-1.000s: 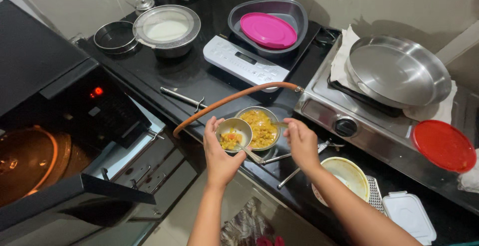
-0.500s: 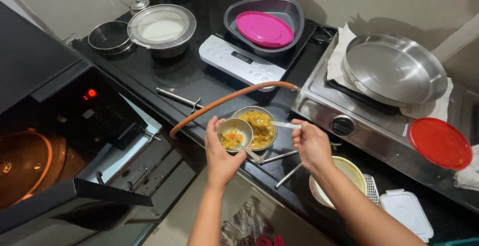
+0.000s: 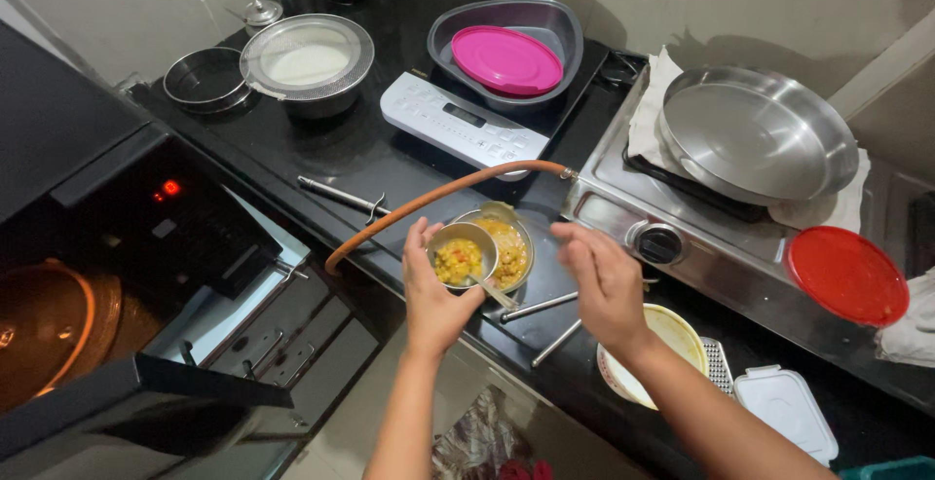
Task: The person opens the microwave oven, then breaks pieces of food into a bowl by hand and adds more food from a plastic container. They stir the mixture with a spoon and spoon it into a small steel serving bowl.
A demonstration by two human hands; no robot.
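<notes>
I see my left hand over the front edge of the black counter, with its fingers closed around a small steel bowl. The thumb is on the near side of the rim and the other fingers go under the bowl. In this bowl there is a yellow food with some red pieces, and a spoon stands in it, with the handle pointing down toward me. The small bowl is held just above a larger steel bowl, which has the same kind of yellow food and stands on the counter.

My right hand is just beside the two bowls, on their right side. Its fingers are a little bent and apart, and it holds nothing; it does not touch the bowls.

An orange hose curves over the counter just behind the bowls and goes to the gas stove on the right. On the stove stands a wide steel pan. Near my right wrist is a cream-coloured bowl, and a red lid lies farther right. A white container lid lies at the front right. At the back I see a grey dish with a pink lid, a white induction cooker under it, and a steel bowl covered with a sieve. On the left is an open oven with a red light
</notes>
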